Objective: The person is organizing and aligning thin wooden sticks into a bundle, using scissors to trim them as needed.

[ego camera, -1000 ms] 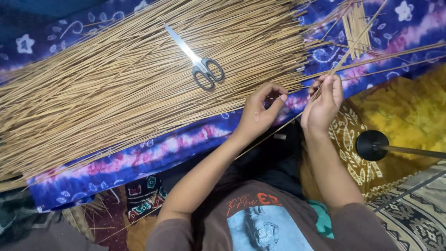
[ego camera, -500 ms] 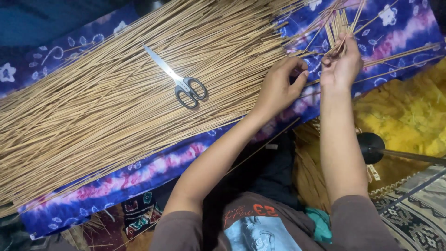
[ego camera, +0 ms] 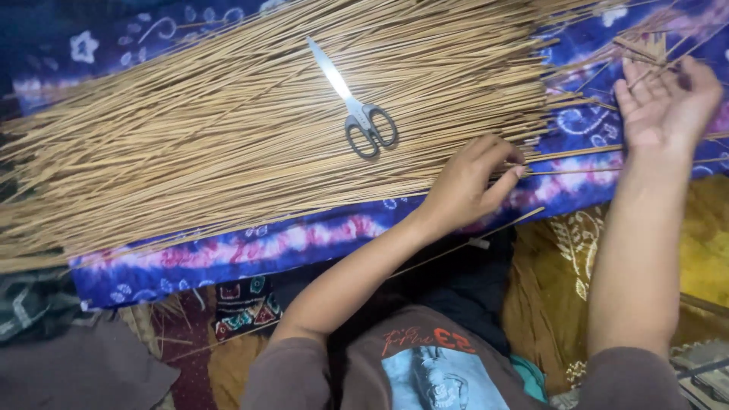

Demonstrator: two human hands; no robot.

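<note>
A broad heap of long thin tan sticks (ego camera: pixel 228 144) lies across a blue and purple patterned cloth (ego camera: pixel 250 250). My left hand (ego camera: pixel 467 186) is at the heap's right end, thumb and forefinger pinched on a single thin stick (ego camera: pixel 577 152) that runs off to the right. My right hand (ego camera: pixel 664 102) hovers at the far right with its palm showing, fingers spread and nothing in it. It is just below a small bunch of short sticks (ego camera: pixel 645 49). Grey-handled scissors (ego camera: pixel 357 114) rest on top of the heap, left of both hands.
A yellow and brown patterned cloth (ego camera: pixel 706 250) covers the floor at the right. Dark fabric (ego camera: pixel 68 364) lies at the lower left. My knees and printed shirt (ego camera: pixel 425 372) fill the bottom middle. One loose stick (ego camera: pixel 486 231) slants under my left wrist.
My right hand has moved right and away from the left hand and spread its fingers. My left hand stays at the stick ends. The view has shifted.
</note>
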